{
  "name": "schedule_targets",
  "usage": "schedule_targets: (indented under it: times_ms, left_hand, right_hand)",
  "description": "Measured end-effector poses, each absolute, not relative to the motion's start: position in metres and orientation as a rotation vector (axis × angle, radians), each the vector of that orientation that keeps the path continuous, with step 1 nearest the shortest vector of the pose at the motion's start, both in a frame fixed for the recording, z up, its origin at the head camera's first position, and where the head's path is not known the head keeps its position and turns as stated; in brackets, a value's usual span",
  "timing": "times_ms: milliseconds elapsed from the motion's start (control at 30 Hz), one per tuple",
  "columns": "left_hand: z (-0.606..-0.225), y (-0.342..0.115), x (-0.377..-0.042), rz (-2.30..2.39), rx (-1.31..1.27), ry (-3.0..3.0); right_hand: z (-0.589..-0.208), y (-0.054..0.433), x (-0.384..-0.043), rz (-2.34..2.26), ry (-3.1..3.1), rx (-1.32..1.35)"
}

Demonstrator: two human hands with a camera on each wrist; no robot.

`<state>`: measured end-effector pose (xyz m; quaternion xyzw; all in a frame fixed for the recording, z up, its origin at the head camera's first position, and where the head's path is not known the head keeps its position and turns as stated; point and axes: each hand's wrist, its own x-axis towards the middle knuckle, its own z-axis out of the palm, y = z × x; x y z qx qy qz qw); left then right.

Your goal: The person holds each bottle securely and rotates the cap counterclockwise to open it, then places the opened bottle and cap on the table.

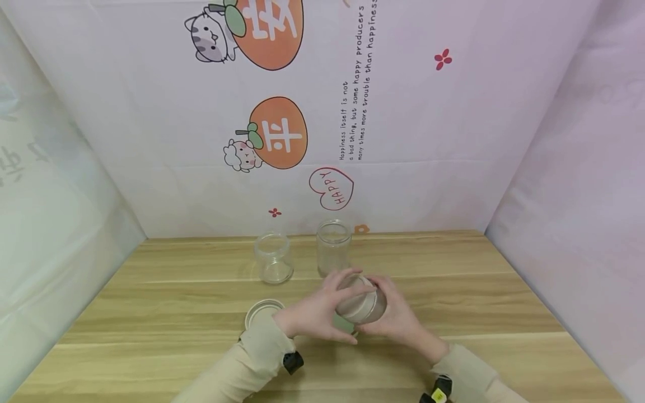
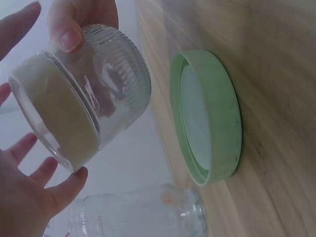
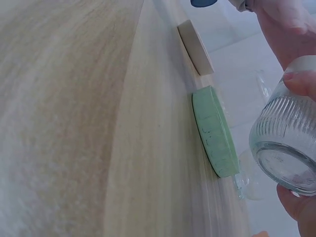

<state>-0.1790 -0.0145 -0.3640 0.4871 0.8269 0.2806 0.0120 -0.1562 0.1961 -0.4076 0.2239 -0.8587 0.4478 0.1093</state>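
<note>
A ribbed glass jar [image 2: 116, 74] with a pale beige lid [image 2: 66, 116] is held tilted above the table. My right hand [image 1: 398, 316] grips the jar's glass body, its thumb pressing the side in the left wrist view. Around the lid my left hand [image 1: 317, 313] spreads its fingers, some fingertips at the rim, while the thumb stands off it. Below the hands a green lid [image 2: 222, 118] lies on the table, partly hidden in the head view. To its left sits a second beige lid [image 1: 264, 305], partly covered by the left wrist.
Two clear glass jars stand behind the hands: a shorter jar [image 1: 274, 260] at left and a taller jar [image 1: 333, 246] beside it. The wooden table [image 1: 166, 313] meets a printed cloth wall [image 1: 403, 168] at the back, with cloth on both sides.
</note>
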Motion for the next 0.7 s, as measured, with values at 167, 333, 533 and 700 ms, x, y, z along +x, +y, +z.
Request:
schedule_targets:
  times_ms: [167, 333, 533, 700]
  left_hand:
    - [-0.364, -0.020, -0.182, 0.826, 1.697, 2.531]
    - [-0.364, -0.024, -0.186, 0.792, 1.750, 2.521]
    - [-0.362, -0.028, -0.188, 0.783, 1.770, 2.534]
    - [-0.360, -0.029, -0.189, 0.842, 1.738, 2.540]
  right_hand:
    - [-0.409, 0.195, -0.156, 1.308, -2.507, 0.657]
    - [-0.411, 0.194, -0.157, 1.292, -2.492, 0.674]
    - [-0.412, 0.192, -0.157, 1.273, -2.477, 0.710]
    - [-0.412, 0.190, -0.156, 1.276, -2.477, 0.719]
